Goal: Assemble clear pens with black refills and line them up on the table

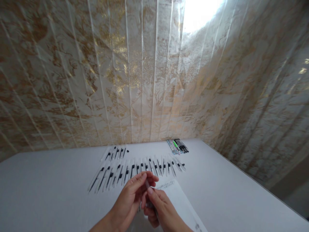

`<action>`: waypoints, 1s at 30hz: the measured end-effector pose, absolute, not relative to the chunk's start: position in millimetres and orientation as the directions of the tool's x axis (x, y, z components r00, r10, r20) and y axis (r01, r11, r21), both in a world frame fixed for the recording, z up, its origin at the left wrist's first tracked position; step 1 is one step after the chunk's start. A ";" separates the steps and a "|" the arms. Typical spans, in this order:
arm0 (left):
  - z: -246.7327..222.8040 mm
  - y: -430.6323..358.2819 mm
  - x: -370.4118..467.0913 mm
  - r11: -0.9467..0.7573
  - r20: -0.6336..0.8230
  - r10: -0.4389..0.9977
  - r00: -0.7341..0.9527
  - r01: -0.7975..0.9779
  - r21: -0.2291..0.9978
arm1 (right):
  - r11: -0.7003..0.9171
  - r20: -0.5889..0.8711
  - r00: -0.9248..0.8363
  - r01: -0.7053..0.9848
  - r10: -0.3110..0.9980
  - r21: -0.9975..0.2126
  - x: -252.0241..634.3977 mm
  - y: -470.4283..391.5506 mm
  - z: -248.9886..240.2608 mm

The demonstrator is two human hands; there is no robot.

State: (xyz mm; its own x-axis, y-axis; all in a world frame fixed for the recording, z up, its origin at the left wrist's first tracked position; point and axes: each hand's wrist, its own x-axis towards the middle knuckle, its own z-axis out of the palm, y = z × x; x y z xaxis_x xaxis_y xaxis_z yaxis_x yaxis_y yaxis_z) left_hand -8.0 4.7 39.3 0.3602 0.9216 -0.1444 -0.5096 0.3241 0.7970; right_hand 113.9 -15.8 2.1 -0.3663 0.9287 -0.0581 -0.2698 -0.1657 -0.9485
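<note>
In the head view my left hand (pixel 131 195) and my right hand (pixel 163 204) meet over the near middle of the table. Between them is a slim, greyish pen (pixel 148 185), tilted. The fingers of my right hand are closed around its lower part. My left hand curls its thumb and fingers about the upper end, and its tip is hidden there. Beyond the hands lies a long row of pen parts (pixel 126 172): clear barrels, thin black refills and small black caps. A sheet of paper (pixel 183 199) with dark marks lies under and beside my right hand.
A shorter group of similar pen parts (pixel 117 153) lies farther back on the left. Several assembled pens (pixel 177 146), some black, one bright green, are lined up at the back right. The white table (pixel 48 187) meets a gold-patterned curtain (pixel 135 80) behind.
</note>
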 end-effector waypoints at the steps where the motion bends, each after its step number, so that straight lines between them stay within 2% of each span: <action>1: 39.9 3.8 -8.1 0.333 -0.161 0.923 0.351 -0.515 0.790 | -0.165 -0.054 -0.367 -0.278 0.929 -0.946 113.6 -16.0 2.2; 8: 34.7 1.7 -7.6 0.334 -0.155 0.919 0.362 -0.511 0.792 | -0.078 0.006 -0.359 -0.220 0.933 -0.972 114.5 -16.4 5.8; 15: 34.9 4.8 -9.0 0.304 -0.113 0.917 0.381 -0.490 0.817 | -0.153 -0.045 -0.356 -0.280 0.933 -0.948 115.0 -16.2 4.9; 21: 36.3 1.7 -7.4 0.329 -0.176 0.930 0.322 -0.520 0.789 | -0.205 -0.073 -0.352 -0.354 0.933 -0.913 113.3 -15.6 4.8; 30: 31.0 4.5 -8.0 0.322 -0.162 0.930 0.329 -0.520 0.791 | -0.148 -0.050 -0.367 -0.244 0.929 -0.958 113.5 -15.7 2.0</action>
